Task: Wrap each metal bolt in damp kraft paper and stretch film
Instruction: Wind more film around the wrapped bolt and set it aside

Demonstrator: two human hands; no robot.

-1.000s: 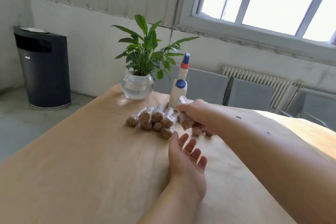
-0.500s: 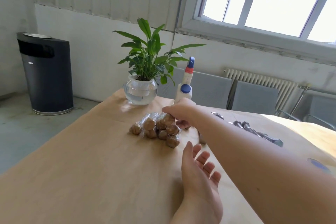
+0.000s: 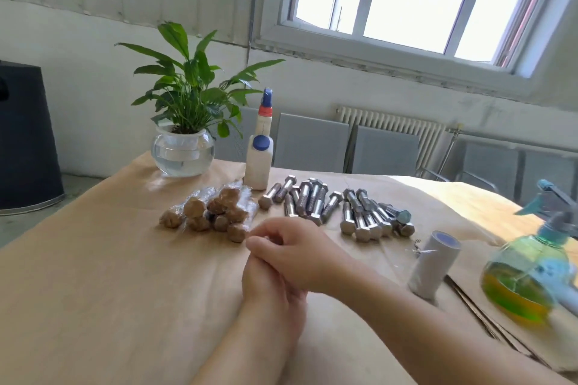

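Right hand (image 3: pixel 291 255) back from wrapped bolt pile (image 3: pixel 212 212), empty, fingers loosely curled, now lying over left hand (image 3: pixel 269 287), fingers hidden.

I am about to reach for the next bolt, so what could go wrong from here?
The bare bolts lie in a loose heap; pulling one out may roll others. The stretch film roll stands upright beside the spray bottle, so a sweeping right hand could knock either over. The stacked wrapped bolts might tumble if nudged.
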